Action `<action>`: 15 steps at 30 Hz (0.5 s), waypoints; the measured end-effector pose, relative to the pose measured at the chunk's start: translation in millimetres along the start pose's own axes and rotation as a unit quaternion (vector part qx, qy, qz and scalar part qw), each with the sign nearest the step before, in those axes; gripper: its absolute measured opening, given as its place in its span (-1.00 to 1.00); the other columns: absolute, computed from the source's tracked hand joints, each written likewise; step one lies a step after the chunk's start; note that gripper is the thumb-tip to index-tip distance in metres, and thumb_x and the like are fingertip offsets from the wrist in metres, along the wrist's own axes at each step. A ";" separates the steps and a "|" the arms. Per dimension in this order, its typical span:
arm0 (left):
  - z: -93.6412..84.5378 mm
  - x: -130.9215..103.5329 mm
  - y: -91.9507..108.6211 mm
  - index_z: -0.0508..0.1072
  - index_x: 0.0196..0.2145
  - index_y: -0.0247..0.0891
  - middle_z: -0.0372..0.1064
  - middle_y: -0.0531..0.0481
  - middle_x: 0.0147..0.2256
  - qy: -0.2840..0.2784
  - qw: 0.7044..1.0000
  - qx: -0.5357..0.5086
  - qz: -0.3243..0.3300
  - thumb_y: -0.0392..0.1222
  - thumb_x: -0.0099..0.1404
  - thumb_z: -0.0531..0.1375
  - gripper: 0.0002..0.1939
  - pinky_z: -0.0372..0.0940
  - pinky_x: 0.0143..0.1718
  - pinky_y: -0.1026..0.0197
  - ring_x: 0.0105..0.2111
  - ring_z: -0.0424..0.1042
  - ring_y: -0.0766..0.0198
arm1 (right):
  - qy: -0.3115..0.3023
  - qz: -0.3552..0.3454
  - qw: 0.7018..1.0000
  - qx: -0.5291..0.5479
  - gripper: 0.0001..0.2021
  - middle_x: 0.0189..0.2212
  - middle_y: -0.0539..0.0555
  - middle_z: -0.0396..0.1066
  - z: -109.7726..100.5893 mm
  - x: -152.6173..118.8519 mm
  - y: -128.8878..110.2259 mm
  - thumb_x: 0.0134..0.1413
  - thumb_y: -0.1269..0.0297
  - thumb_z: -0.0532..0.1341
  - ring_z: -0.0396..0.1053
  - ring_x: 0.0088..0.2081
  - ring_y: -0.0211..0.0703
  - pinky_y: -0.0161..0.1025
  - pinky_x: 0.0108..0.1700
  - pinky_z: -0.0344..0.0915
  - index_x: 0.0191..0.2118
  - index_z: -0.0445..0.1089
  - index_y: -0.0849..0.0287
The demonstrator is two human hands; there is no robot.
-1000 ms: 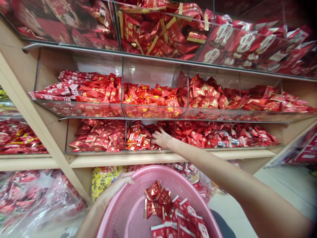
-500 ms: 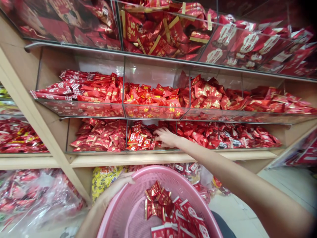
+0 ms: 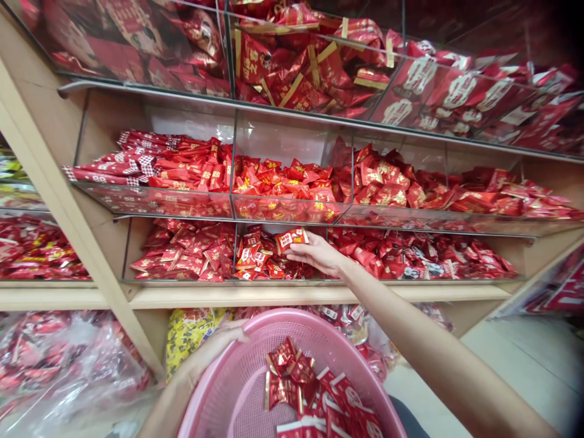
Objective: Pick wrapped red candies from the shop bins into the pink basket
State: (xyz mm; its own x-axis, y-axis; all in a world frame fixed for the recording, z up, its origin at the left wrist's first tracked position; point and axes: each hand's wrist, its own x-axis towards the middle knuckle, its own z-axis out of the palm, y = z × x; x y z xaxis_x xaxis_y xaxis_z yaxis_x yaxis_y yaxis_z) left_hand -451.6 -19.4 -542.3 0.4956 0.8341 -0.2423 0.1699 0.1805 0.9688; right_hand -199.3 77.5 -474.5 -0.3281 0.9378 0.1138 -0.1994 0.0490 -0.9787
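In our right hand (image 3: 320, 253) we have a small red packet (image 3: 291, 239) with white and gold printing, gripped between thumb and fingers. It sits just above the second bin from the left (image 3: 272, 229) in the lowest row, where red packets (image 3: 253, 255) of a similar look lie loose in a low heap. The bin to its left (image 3: 137, 238) is filled with darker red packets (image 3: 182, 252) printed in gold, and the bins to the right hold more red packets (image 3: 424, 249).

Our left hand (image 3: 218, 342) is closed over the left rim of a pink basket (image 3: 292, 316) with mesh sides. Inside the basket we see two groups: shiny red packets with gold edges (image 3: 281, 390) near the middle, and red packets with white ends (image 3: 350, 409) stacked at the near right.

Above, the middle row of bins (image 3: 274, 141) carries red packets behind clear front panels, and the top row (image 3: 292, 110) holds larger red bags. Down at the left, a clear plastic bag (image 3: 98, 365) covers more red packets; a yellow bag (image 3: 185, 337) stands beside our left hand, below the shelf board (image 3: 314, 295).
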 end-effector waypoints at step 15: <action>1.6 -0.3 -1.5 0.53 -0.21 -0.16 0.51 0.06 -0.26 0.007 1.000 0.011 0.010 -0.27 -0.02 0.05 -0.59 0.15 -0.08 0.18 -0.08 0.29 0.01 | -0.002 0.034 0.998 0.047 -0.69 -0.31 0.03 0.48 19.7 -16.4 4.9 -0.17 0.34 0.35 0.47 -0.25 -0.21 -0.25 -0.12 0.38 -0.24 0.31 0.19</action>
State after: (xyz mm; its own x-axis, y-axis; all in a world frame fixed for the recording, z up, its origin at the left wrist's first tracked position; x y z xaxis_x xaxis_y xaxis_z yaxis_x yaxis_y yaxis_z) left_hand -450.6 -20.7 -543.8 0.4866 0.8452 -0.2211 0.1776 0.1521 0.9723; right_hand -213.1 55.6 -477.8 -0.3481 0.9362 0.0495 -0.2617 -0.0464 -0.9640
